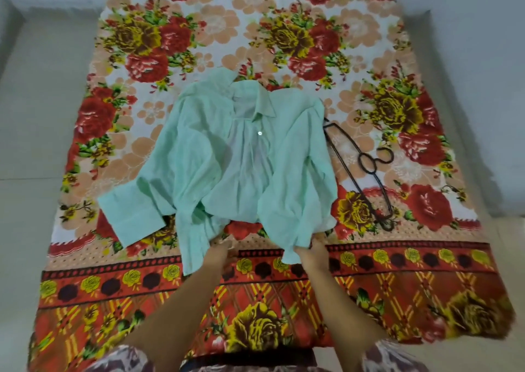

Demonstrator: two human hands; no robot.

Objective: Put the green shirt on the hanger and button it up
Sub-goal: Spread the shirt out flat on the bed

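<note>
Evidently pinching hem of green shirt (241,158) in left hand (220,251) and right hand (311,248), likely flattening it beside hanger (358,170) for loading.

On the left hand (219,253) and right hand (312,251), the fingers are mostly hidden under the hem of the green shirt (244,158).

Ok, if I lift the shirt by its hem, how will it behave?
Probably floppy: the shirt lies creased and bunched, so it should sag between the left hand and right hand. Likely light: the cloth looks thin, almost sheer at the front. Its loose sleeves may trail and drag on the sheet.
</note>
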